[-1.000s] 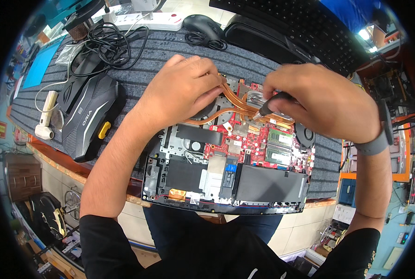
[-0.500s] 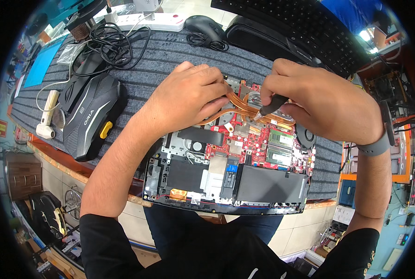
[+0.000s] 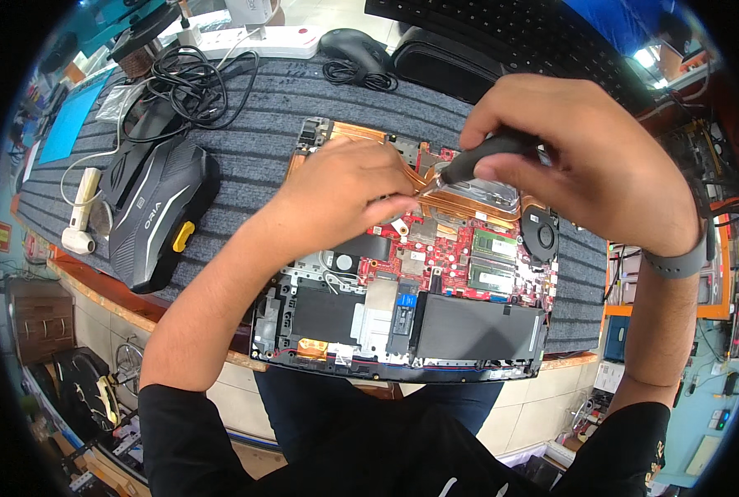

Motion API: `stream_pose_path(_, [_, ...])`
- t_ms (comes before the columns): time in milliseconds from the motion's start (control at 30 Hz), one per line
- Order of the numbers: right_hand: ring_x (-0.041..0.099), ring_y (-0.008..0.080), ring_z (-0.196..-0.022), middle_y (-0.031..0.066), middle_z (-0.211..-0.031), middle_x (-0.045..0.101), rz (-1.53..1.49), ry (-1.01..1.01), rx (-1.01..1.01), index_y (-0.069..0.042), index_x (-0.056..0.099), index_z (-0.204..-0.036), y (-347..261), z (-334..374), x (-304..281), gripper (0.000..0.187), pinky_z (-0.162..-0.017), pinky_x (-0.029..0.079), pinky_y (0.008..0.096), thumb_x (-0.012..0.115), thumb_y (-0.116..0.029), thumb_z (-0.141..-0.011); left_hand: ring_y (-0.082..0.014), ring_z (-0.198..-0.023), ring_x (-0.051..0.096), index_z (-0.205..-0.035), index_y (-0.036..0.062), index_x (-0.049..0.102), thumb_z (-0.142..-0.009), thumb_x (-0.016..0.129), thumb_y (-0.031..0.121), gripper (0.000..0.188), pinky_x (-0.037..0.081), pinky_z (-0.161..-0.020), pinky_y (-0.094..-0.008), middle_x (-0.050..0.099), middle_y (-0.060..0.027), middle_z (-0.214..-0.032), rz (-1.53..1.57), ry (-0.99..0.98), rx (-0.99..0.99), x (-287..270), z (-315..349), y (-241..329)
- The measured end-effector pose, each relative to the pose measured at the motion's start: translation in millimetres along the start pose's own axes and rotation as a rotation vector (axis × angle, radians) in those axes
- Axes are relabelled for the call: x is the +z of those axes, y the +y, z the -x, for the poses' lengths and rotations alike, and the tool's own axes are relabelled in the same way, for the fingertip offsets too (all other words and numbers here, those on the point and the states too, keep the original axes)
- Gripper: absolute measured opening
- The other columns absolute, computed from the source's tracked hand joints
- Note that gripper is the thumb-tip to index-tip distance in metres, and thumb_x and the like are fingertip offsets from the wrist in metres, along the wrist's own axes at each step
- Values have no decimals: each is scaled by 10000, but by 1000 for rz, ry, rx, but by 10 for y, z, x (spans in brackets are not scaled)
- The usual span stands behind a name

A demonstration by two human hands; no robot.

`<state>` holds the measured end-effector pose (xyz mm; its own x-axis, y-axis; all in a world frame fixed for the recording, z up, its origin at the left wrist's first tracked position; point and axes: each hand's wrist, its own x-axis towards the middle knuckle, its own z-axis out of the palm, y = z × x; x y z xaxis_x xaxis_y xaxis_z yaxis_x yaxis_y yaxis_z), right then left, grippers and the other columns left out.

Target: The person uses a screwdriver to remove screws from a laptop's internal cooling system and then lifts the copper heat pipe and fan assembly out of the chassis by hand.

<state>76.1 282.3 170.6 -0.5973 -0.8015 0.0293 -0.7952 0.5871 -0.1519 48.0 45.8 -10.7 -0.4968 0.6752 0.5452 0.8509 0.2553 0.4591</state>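
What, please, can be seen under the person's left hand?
Copper heat pipes emerge beside the left hand, with red circuit board near its thumb; whatever lies directly beneath its palm is covered.

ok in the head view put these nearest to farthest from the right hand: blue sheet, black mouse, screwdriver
1. Screwdriver: held in the right hand.
2. Black mouse: up and to the left of that hand.
3. Blue sheet: at the picture's far left.
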Motion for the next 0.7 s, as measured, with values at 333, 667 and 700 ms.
stream_pose_path(333, [691, 400, -836, 187, -856, 713, 69, -109, 230, 15, 707, -890, 53, 371, 149, 157, -749, 554, 467, 764, -129, -916, -258, -909, 704, -1055, 44, 785, -930, 774, 99, 137, 552, -788, -365, 724, -88, -985, -200, 229, -219, -283, -10, -295])
stream_pose_path(667, [699, 367, -765, 182, -844, 714, 41, -94, 211, 23, 720, -924, 134, 375, 251, 174, -675, 550, 429, 766, -145, -934, -280, -880, 687, -1057, 58, 768, -973, 736, 144, 125, 545, -776, -396, 690, -77, -939, -273, 302, -175, -322, 10, -362])
stream_pose_path(700, [696, 385, -783, 190, -829, 709, 40, -89, 234, 19, 714, -898, 121, 371, 252, 179, -691, 550, 444, 762, -149, -936, -282, -882, 687, -1062, 57, 768, -975, 733, 141, 125, 546, -778, -397, 690, -78, -942, -274, 303, -172, -326, 7, -362])
